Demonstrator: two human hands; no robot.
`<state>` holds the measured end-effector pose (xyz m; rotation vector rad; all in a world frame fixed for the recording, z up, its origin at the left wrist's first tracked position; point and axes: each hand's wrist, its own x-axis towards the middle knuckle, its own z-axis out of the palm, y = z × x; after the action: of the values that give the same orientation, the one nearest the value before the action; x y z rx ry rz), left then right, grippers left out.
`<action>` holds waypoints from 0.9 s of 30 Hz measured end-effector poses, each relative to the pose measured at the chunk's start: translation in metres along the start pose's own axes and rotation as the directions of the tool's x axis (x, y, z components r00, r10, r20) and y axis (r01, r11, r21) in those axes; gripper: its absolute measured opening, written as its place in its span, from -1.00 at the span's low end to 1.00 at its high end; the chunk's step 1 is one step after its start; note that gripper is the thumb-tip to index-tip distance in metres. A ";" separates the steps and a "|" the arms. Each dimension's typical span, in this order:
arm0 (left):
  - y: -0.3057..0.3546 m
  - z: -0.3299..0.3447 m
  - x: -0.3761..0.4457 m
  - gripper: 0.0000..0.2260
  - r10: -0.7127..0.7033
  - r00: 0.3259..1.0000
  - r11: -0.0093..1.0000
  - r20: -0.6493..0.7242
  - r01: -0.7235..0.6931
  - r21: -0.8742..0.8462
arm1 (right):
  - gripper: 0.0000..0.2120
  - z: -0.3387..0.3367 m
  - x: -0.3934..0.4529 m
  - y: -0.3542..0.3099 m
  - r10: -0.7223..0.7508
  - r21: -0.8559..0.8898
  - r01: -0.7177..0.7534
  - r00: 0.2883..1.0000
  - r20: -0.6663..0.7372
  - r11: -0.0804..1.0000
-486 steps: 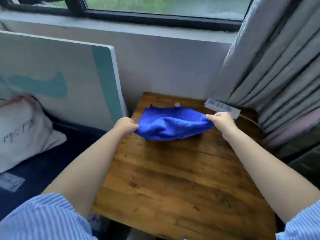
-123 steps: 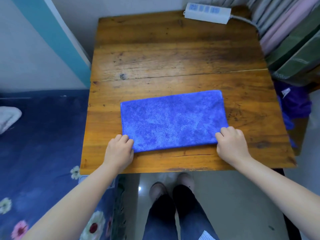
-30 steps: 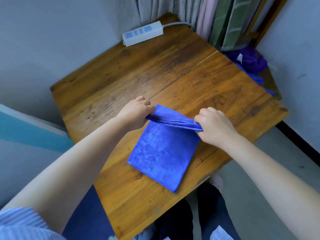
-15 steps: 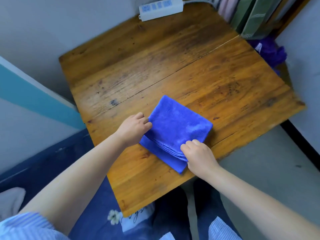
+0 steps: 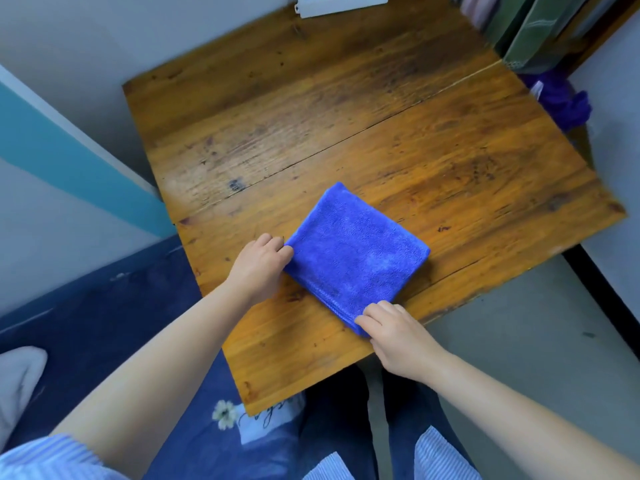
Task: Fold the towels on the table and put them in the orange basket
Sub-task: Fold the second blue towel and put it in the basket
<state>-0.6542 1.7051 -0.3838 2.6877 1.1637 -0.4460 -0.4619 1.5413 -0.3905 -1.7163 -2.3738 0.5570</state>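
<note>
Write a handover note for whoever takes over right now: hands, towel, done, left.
Left hand: grips the left corner of the blue towel.
Right hand: fingers curled on the towel's near corner.
Towel: folded into a small square, flat near the front edge of the wooden table.
Done: folding looks finished.
Left: lift it into the orange basket, which is not in view. Purple cloth lies beyond the table's right side.

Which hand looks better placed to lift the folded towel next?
Probably the right hand: its fingers curl over the towel's stacked near corner. The left hand only touches a side corner.
</note>
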 end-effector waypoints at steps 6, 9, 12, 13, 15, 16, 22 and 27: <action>0.019 0.006 -0.012 -0.75 -0.358 0.930 0.859 -0.084 0.293 -0.420 | -0.87 -0.020 -0.007 0.024 0.026 0.055 -0.020 0.993 -0.112 0.998; 0.025 0.014 -0.003 -0.66 -0.484 0.874 0.771 0.035 0.445 -0.455 | -0.85 -0.030 0.021 0.038 0.140 -0.017 -0.148 0.961 -0.238 0.989; 0.029 0.014 0.001 -0.70 -0.494 0.869 0.789 0.013 0.455 -0.413 | -0.75 -0.034 0.048 0.050 0.216 -0.092 -0.240 0.954 -0.209 0.967; 0.030 0.015 0.001 -0.71 -0.506 0.863 0.783 0.020 0.468 -0.411 | -0.70 -0.034 0.053 0.052 0.220 -0.120 -0.241 0.961 -0.168 0.963; 0.032 0.015 0.001 -0.73 -0.533 0.845 0.762 0.047 0.504 -0.406 | -0.64 -0.034 0.054 0.053 0.220 -0.168 -0.232 0.972 -0.087 0.958; 0.033 0.015 0.001 -0.74 -0.540 0.839 0.757 0.063 0.517 -0.399 | -0.64 -0.035 0.053 0.053 0.222 -0.184 -0.228 0.974 -0.053 0.956; 0.035 0.008 0.004 -0.72 -0.460 0.879 0.850 0.126 0.477 -0.224 | -0.73 -0.060 0.081 0.058 0.284 -0.315 -0.187 0.912 0.296 0.930; 0.034 0.000 0.012 -0.69 -0.496 0.834 0.773 0.242 0.551 -0.315 | -0.68 -0.081 0.149 0.060 0.184 -0.267 -0.123 0.959 0.216 0.956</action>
<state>-0.6213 1.6900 -0.3868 1.9452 1.7525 -0.4308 -0.4309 1.7137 -0.3524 -2.0645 -2.5850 0.5305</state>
